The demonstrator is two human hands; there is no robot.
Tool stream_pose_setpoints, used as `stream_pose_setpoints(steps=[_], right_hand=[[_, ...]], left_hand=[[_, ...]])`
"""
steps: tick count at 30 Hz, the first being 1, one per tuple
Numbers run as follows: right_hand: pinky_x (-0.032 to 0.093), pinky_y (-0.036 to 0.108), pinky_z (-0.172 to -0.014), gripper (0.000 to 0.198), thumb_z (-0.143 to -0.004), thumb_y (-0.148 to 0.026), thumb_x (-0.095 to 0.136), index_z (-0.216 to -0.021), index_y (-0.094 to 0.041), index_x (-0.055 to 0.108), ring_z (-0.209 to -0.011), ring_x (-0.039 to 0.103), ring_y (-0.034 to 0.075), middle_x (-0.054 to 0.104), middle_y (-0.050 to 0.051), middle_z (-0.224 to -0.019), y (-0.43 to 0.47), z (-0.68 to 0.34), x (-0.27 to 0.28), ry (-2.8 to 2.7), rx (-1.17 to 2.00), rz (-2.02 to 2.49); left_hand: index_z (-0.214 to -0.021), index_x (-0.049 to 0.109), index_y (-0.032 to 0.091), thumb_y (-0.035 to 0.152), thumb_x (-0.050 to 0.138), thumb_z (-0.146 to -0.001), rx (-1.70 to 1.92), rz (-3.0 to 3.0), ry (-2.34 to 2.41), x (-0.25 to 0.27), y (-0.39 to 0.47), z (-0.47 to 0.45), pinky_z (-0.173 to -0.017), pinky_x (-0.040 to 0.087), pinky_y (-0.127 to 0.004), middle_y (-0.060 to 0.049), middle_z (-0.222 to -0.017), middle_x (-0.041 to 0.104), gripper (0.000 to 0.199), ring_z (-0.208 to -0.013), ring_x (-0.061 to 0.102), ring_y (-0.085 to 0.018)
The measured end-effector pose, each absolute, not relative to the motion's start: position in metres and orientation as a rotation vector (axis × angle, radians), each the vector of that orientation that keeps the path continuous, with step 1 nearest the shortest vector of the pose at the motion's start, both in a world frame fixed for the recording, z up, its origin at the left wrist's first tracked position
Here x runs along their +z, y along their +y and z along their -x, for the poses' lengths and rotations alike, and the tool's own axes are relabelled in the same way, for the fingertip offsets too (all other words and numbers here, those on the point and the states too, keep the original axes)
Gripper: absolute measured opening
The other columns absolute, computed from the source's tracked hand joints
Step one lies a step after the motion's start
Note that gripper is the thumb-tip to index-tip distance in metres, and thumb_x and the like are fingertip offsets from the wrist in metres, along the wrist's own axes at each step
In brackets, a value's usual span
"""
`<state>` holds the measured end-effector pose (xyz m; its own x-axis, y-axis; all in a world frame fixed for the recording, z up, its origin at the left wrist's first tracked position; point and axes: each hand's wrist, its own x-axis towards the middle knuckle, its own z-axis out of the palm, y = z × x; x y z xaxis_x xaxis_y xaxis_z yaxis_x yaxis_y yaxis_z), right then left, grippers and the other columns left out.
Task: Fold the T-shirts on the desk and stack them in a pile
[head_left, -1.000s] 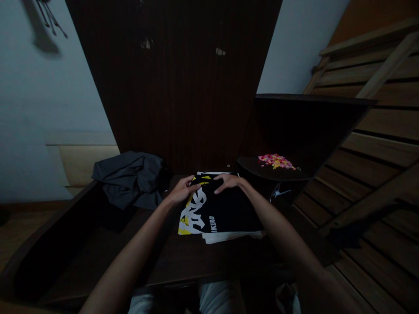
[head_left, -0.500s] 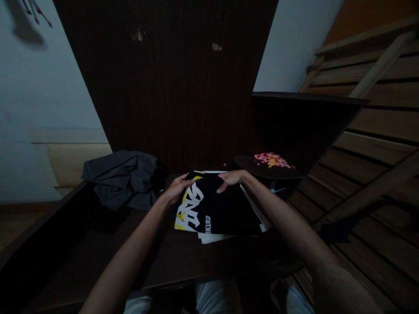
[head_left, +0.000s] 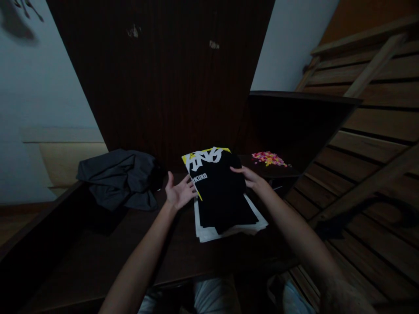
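Note:
A folded black garment (head_left: pixel 219 183) with white lettering and yellow edging is raised and turned over a flat stack in the middle. My right hand (head_left: pixel 248 175) grips its right edge, thumb on top and the other fingers mostly hidden behind. At the left edge, my left hand (head_left: pixel 180 192) is open, palm up with fingers spread; the fingertips reach the garment's border, and whether they touch cannot be told. White folded layers (head_left: pixel 209 237) stick out from beneath, with more black cloth on top of them.
A crumpled dark grey cloth (head_left: pixel 119 176) lies left on the dark wooden desk (head_left: pixel 176 257). Small pink, red and yellow pieces (head_left: pixel 270 158) are heaped on a corner shelf at right. A tall dark panel (head_left: pixel 163 87) rises behind; wooden slats (head_left: pixel 376 161) stand right.
The garment has turned, so its lettering now runs along the top instead of the left side. My left hand has let go and opened. My right hand has shifted to the right edge.

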<state>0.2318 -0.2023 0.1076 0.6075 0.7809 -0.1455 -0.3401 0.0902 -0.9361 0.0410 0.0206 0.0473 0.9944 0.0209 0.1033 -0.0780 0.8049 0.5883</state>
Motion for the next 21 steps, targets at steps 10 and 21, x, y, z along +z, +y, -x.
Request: stream_pose_setpoints(steps=[10,21], right_hand=[[0.061,0.027,-0.068,0.032,-0.074,-0.007,0.074,-0.102,-0.015,0.062,-0.069,0.073,0.017,0.075,0.007,-0.084,-0.225,-0.230,0.041,-0.122,0.976,1.496],[0.056,0.033,-0.093,0.063,-0.069,-0.013,0.078,-0.125,-0.025,0.051,-0.100,0.069,0.019,0.067,0.006,-0.120,-0.256,-0.215,0.042,-0.340,0.933,1.410]], left_hand=[[-0.124,0.050,0.017,0.006,0.079,-0.064,0.067,-1.087,0.426,0.018,-0.020,-0.067,-0.081,0.058,-0.034,-0.013,-0.115,0.067,0.068,-0.096,0.068,-0.022],[-0.148,0.023,0.036,0.006,0.071,-0.068,0.030,-1.159,0.338,0.024,-0.032,-0.044,-0.053,0.055,-0.021,-0.010,-0.127,0.058,0.098,-0.080,0.067,-0.016]])
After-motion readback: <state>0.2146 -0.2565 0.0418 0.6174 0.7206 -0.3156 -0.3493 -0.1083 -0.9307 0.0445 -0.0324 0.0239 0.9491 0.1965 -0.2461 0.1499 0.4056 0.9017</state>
